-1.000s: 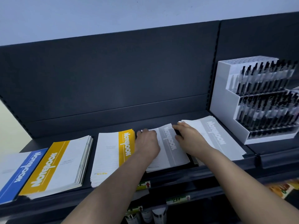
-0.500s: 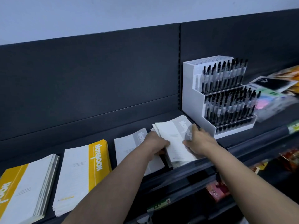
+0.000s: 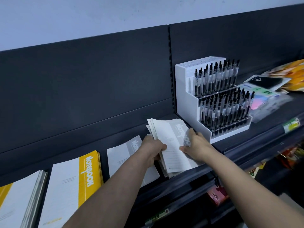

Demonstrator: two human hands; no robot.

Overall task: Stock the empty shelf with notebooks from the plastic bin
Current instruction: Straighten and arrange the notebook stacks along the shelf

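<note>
head view: gripping a fanned grey notebook stack [image 3: 171, 145] with the left hand [image 3: 152, 149], pressing its cover flat-fingered with the right hand [image 3: 196, 145], seemingly filling the shelf [image 3: 102, 146] end past yellow stacks [image 3: 69, 186].

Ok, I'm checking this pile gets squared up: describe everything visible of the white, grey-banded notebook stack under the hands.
The stack of white paper-covered notebooks, grey band lettered Notebook down the right side, rests on the dark shelf, left of the white pen display. Its far corners are fanned unevenly. The left hand grips its left edge, thumb on top; the right hand presses on the grey band.
</note>
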